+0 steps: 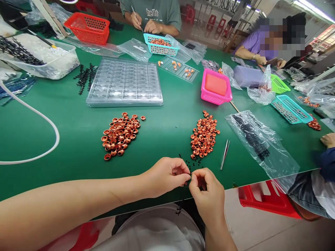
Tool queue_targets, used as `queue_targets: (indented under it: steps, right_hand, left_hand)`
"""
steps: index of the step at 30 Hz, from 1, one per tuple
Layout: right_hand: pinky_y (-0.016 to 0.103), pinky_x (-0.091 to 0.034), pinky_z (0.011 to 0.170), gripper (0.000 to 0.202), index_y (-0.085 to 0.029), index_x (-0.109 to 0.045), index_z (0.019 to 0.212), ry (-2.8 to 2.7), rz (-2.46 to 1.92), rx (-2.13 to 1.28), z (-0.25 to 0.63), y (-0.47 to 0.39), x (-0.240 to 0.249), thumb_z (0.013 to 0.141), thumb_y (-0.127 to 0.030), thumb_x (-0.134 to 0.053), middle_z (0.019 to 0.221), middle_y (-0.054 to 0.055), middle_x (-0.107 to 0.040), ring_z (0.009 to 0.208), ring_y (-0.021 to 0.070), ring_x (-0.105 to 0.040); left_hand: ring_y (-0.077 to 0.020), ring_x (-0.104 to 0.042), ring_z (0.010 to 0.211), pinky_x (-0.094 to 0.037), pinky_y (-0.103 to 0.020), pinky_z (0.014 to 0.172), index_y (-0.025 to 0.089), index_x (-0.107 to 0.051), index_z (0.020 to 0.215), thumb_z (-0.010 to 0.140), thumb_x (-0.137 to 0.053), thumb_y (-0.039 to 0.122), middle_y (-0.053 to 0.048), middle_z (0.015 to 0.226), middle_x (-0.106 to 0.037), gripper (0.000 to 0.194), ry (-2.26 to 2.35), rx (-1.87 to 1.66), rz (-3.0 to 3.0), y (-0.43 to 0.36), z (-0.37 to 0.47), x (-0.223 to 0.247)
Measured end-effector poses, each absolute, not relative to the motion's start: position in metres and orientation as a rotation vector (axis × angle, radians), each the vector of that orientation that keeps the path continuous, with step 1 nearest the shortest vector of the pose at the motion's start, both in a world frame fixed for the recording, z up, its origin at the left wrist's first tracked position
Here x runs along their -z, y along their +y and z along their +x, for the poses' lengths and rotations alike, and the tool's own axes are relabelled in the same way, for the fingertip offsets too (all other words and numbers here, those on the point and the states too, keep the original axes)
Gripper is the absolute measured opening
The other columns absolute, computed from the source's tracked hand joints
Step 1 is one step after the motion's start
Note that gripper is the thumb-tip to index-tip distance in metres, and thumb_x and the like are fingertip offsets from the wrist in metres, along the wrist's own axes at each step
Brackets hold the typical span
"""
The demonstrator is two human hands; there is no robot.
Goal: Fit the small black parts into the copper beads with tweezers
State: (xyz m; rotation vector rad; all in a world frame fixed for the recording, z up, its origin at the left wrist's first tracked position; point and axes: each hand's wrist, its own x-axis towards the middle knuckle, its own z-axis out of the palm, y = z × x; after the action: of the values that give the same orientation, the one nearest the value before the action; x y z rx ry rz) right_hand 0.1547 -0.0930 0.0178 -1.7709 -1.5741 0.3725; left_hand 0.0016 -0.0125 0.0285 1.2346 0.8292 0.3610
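Pale clothing [157, 230]: nearest to the camera, at 6 o'clock from the fingertips, below the table edge.
Small dark piece [191, 174]: where the fingertips of the 2 hands meet, near the table edge; too tiny to make out its shape.
Left hand [163, 176]: reaches in from between 8 and 9 o'clock, thumb and forefinger pinching the small dark piece, other fingers curled.
Right hand [209, 190]: reaches in from 5 o'clock, thumb and forefinger pressed together on the same piece.
Black bits [195, 162]: scattered over the green table [167, 139] at 12 o'clock, just beyond the fingertips.
Small copper pieces [205, 134]: hollow, heaped at 1 o'clock.
Tweezers [225, 155]: lying at 2 o'clock, beside that heap, apart from it.
Clear bag [272, 146]: 2 o'clock, past the tweezers, black lattice parts inside, its near end over the table edge.
Larger copper pieces [120, 134]: a 2nd heap at 10 o'clock, 1 piece loose beside it.
Clear case [125, 82]: flat at 11 o'clock, divided into compartments.
Black sprues [86, 75]: between 10 and 11 o'clock, beside the case.
Pink basket [216, 100]: 1 o'clock, beyond the small copper pieces.
Teal basket [162, 51]: between 11 and 12 o'clock, holding copper-coloured pieces.
Co-worker [154, 15]: behind the teal basket, 1 hand on a thin tool [136, 15].
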Motion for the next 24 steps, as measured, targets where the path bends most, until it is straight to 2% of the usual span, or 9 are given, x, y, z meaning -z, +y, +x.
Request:
queue_targets:
  steps: [6, 13, 24]
  right_hand:
    - [0.023, -0.044, 0.057, 0.009, -0.022, -0.056, 0.079, -1.671, -1.808, -0.140, 0.156, -0.093, -0.011, 0.087, -0.021, -0.052, 0.069, -0.002, -0.061, 0.059, 0.0110, -0.057]
    - [0.023, -0.041, 0.055, 0.014, -0.022, -0.060, 0.079, -1.721, -1.891, -0.302, 0.181, -0.087, -0.014, 0.089, -0.023, -0.051, 0.070, -0.003, -0.059, 0.056, 0.0099, -0.052]
    - [0.024, -0.039, 0.055, 0.012, -0.021, -0.061, 0.077, -1.718, -1.949, -0.392, 0.184, -0.083, -0.014, 0.087, -0.024, -0.055, 0.069, -0.002, -0.060, 0.055, 0.0103, -0.050]
  left_hand:
    - [-0.0150, -0.061, 0.065, -0.047, -0.023, 0.059, 0.016, -0.063, 0.077, 0.077, -0.064, 0.030, -0.002, 0.069, -0.066, 0.014, 0.874, -0.360, 1.324, -0.015, 0.002, -0.026]
    - [-0.0148, -0.062, 0.067, -0.052, -0.027, 0.068, 0.016, -0.060, 0.077, 0.078, -0.066, 0.032, 0.000, 0.068, -0.064, 0.017, 0.843, -0.321, 1.138, -0.010, 0.001, -0.034]
    - [-0.0131, -0.059, 0.065, -0.052, -0.028, 0.068, 0.015, -0.056, 0.080, 0.081, -0.063, 0.032, 0.001, 0.068, -0.061, 0.018, 0.780, -0.323, 1.085, -0.004, 0.001, -0.031]
